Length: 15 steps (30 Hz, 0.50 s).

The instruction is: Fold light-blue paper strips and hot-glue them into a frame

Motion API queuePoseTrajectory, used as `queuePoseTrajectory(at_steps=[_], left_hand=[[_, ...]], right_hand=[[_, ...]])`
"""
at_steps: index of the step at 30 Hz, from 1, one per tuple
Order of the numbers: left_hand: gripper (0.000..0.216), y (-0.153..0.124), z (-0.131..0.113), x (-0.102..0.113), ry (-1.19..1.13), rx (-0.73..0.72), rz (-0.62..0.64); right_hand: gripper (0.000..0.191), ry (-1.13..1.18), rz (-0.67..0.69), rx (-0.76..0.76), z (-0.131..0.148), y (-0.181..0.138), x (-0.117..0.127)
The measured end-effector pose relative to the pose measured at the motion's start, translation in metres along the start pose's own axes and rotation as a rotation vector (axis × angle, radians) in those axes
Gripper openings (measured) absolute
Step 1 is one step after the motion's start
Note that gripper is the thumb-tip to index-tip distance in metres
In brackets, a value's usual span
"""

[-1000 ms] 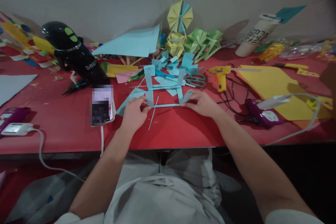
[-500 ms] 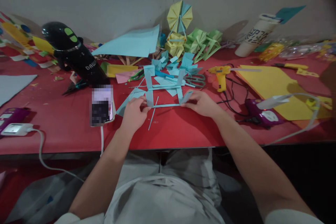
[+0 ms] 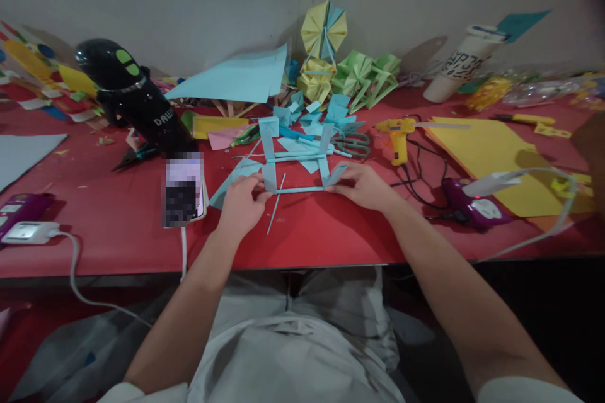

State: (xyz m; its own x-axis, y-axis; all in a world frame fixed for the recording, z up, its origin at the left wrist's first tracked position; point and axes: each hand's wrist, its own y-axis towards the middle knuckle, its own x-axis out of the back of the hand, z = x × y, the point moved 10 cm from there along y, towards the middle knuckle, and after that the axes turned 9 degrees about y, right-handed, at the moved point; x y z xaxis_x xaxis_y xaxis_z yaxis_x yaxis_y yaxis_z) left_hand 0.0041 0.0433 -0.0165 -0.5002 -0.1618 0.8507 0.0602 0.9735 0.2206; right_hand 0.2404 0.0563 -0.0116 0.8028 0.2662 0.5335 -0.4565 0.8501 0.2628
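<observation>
A light-blue paper frame [image 3: 301,189] of folded strips and rolled paper rods stands on the red table in front of me. My left hand [image 3: 244,200] pinches its near left corner, fingers closed on the paper. At the near right corner, my right hand [image 3: 362,187] grips the folded strip there between thumb and fingers. A thin pale stick [image 3: 276,203] lies beside the frame's left end, close to my left fingertips. Behind the frame are grey-handled scissors [image 3: 352,145] and a blue pen-like tool [image 3: 295,133], both partly covered by blue paper pieces.
A yellow glue gun [image 3: 398,138] with a black cord lies to the right, near yellow paper sheets [image 3: 510,170] and a purple power strip [image 3: 477,206]. On the left are a phone [image 3: 182,192] and a tilted black bottle [image 3: 142,101]. Folded paper models [image 3: 324,31] stand against the wall.
</observation>
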Motion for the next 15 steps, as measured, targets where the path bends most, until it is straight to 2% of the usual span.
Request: queuePoseTrajectory(at_steps=[15], left_hand=[[0.014, 0.0, -0.0003, 0.0005, 0.002, 0.019, 0.018]], right_hand=[[0.021, -0.004, -0.01, 0.018, 0.0014, 0.0005, 0.0006]])
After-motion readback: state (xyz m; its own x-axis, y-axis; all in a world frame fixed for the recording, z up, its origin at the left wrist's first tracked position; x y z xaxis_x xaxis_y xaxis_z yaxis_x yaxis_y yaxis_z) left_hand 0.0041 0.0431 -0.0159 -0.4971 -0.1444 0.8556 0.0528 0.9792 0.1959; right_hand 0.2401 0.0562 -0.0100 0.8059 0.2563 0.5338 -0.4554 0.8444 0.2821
